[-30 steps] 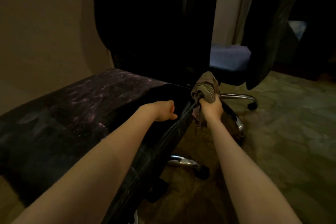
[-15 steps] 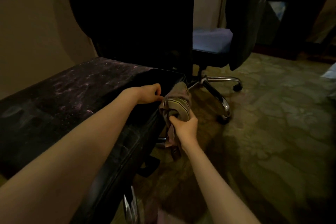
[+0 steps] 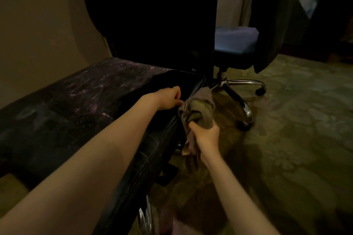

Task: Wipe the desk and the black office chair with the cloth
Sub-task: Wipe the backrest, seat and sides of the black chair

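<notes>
1. Head view, the hands: the right hand (image 3: 207,135) has its fingers (image 3: 193,125) curled tightly round a bunched grey-green fabric cloth (image 3: 200,108). A loose tail of the cloth hangs below the fist.
2. Head view, the task's thing: the cloth sits against the side edge of the seat of the black padded leather office chair (image 3: 152,25), near the seat's back corner. The tall dark backrest rises just behind it.
3. Head view, the other hand: the left hand (image 3: 168,98) rests on top of the seat, just beside the cloth, with its fingers curled under. I cannot tell whether they pinch the seat edge, a fold of the cloth, or nothing.
4. Head view, surroundings: beyond stands a second chair with a pale blue seat cushion (image 3: 236,40) and a chrome star base (image 3: 244,82). A dark hanging garment (image 3: 277,25) drapes over it, and a patterned green carpet (image 3: 286,139) lies underneath.
5. Progress, as a judgement: the work looks to be on the chair part of the task, at the seat's side edge. The seat top shows a patchy purplish sheen, but the dim light hides whether it is wiped. The backrest and lower frame probably remain. The worktop is out of view, so its state cannot be told.
</notes>
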